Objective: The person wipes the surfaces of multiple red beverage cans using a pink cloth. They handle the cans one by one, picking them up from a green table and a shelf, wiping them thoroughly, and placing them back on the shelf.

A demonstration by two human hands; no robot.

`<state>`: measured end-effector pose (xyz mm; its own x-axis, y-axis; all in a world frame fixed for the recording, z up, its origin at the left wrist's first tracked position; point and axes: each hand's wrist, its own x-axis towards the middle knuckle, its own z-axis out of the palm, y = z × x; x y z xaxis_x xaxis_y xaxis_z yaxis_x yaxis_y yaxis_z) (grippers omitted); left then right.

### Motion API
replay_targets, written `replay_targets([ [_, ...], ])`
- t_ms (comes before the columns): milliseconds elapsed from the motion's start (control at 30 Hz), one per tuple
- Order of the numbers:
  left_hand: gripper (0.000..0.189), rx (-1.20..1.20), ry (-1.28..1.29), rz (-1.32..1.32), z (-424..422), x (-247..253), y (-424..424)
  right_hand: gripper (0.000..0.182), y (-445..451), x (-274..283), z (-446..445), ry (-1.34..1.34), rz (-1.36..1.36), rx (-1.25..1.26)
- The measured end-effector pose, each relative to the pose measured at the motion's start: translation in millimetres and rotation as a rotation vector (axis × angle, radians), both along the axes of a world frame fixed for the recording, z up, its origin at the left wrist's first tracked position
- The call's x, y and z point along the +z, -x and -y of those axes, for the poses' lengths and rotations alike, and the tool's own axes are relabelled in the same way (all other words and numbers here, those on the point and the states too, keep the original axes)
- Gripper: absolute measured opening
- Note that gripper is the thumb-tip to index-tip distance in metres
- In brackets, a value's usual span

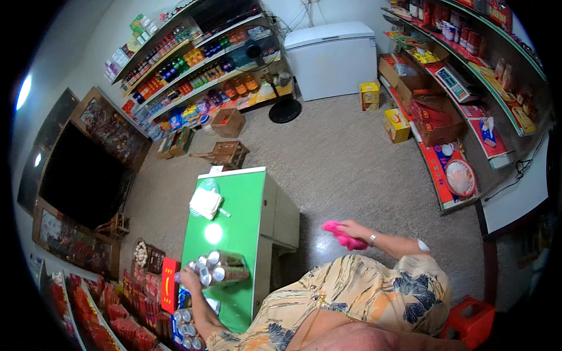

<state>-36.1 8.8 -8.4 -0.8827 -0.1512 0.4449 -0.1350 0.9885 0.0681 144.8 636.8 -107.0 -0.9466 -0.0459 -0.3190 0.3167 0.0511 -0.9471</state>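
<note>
My left hand reaches over the near left edge of the green counter, touching the side of a group of cans with silver tops. Whether its fingers grip one of them cannot be told. My right hand is over the floor to the right of the counter, closed on a bright pink cloth that hangs from the fingers. Farther along the counter, a folded white cloth lies on a round greenish item. A red box stands left of my left hand, and more cans are below it.
Drink shelves, a black fan and a white chest freezer stand at the back. Goods shelves run along the right, with yellow boxes beside them. A wooden stool is behind the counter; a red plastic stool is at lower right.
</note>
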Motion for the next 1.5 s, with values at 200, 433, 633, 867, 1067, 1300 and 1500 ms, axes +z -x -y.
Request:
replay_targets([
  [200, 0.029, 0.437, -0.014, 0.162, -47, 26, 5, 0.024, -152, -43, -126, 0.099, 0.168, -0.765],
  [433, 0.038, -0.159, -0.177, -0.323, -222, 49, 74, 0.026, -175, -28, -167, 0.084, -0.002, -0.937],
  [633, 0.025, -0.759, -0.473, 0.234, -476, -46, 27, 0.03, -153, -27, -169, -0.077, -0.068, -0.792],
  [867, 0.021, -0.969, -0.34, 1.065, -557, -195, -11, 0.031, -188, 18, -198, 0.189, -0.056, -1.134],
  [1067, 0.02, -0.709, -0.234, 1.393, -644, -212, 57, 0.029, -219, 49, -268, 0.386, -0.378, -1.469],
  [1300, 0.021, -0.587, -0.456, 1.332, -809, -210, 175, 0.039, -208, 120, -375, 0.101, -0.501, -1.638],
  [1500, 0.028, -1.008, -0.522, 1.277, -1048, -163, 153, 0.038, -204, 239, -450, -0.216, -0.54, -1.667],
])
